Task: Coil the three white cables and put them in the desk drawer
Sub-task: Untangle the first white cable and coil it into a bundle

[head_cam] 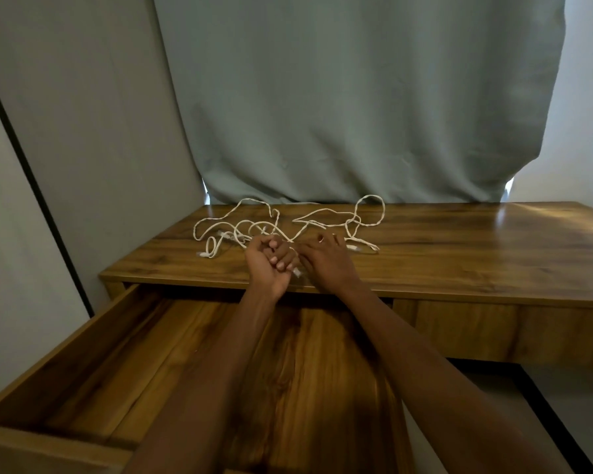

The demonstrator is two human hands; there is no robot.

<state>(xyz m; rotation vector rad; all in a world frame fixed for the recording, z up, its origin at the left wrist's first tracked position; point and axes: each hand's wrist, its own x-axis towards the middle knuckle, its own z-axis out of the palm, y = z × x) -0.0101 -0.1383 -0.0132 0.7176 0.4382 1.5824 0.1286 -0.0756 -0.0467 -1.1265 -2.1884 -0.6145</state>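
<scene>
My left hand [270,265], at the centre of the frame, was curled tight around one end of a white cable, a plug tip [296,271] poking out below my fingers, because I judged a coil needs a fixed starting end. My right hand [326,260], touching it on the right, pinched the same strand with fingers bent, seemingly ready to feed it round. The rest of the white cables [288,224] lay loose and tangled on the desk top [459,248] just above my hands, none coiled yet; I could not tell the three apart. The desk drawer [83,354] stood pulled open across the lower left of the frame, placed to receive them. A grey-green curtain [356,97] hung behind the desk.
</scene>
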